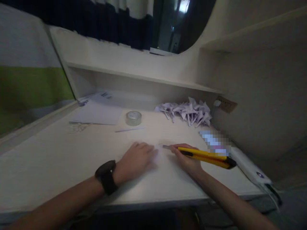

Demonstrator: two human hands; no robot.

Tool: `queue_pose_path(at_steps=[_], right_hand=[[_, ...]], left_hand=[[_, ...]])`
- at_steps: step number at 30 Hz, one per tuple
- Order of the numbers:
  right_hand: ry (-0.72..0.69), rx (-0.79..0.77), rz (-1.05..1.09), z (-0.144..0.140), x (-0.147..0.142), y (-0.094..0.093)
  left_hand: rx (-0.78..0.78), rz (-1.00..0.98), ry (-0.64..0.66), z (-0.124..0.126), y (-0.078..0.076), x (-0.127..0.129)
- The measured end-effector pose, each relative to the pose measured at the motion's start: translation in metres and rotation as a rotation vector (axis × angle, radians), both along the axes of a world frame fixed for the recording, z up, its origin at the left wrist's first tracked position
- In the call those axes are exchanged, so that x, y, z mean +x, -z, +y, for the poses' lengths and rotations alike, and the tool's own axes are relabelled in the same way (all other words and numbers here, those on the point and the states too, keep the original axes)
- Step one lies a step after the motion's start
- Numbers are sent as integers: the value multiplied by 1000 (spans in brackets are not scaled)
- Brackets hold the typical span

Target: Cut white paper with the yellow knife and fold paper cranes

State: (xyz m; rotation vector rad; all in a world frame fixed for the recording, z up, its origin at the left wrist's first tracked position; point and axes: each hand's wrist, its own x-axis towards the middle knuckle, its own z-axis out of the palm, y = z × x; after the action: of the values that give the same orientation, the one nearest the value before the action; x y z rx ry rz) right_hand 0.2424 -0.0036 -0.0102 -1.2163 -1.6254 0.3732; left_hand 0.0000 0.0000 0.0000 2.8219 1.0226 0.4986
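My right hand [185,161] grips a yellow utility knife [206,155], its blade tip pointing left onto a sheet of white paper [165,166] lying on the desk. My left hand [135,159] lies flat, palm down, pressing on that paper just left of the blade. A black watch [106,176] sits on the left wrist.
A roll of clear tape [133,118] and a thin paper strip [129,129] lie further back. A pile of folded paper shapes [189,111] sits under the shelf at right. Loose sheets [96,111] lie at back left. A white device [249,167] rests by the desk's right edge.
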Motion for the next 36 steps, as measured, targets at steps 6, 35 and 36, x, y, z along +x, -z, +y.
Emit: queue_pose_path(at_steps=[6,35,36], right_hand=[[7,-23,25,0,1,1],[-34,-389,987,-3,-21,4],[-19,-371,997,-2,-19,4]], left_hand=[[-278,69,317,25,-7,-31],[-196,-30,81,25,4,2],[-215,-32,88,28,6,3]])
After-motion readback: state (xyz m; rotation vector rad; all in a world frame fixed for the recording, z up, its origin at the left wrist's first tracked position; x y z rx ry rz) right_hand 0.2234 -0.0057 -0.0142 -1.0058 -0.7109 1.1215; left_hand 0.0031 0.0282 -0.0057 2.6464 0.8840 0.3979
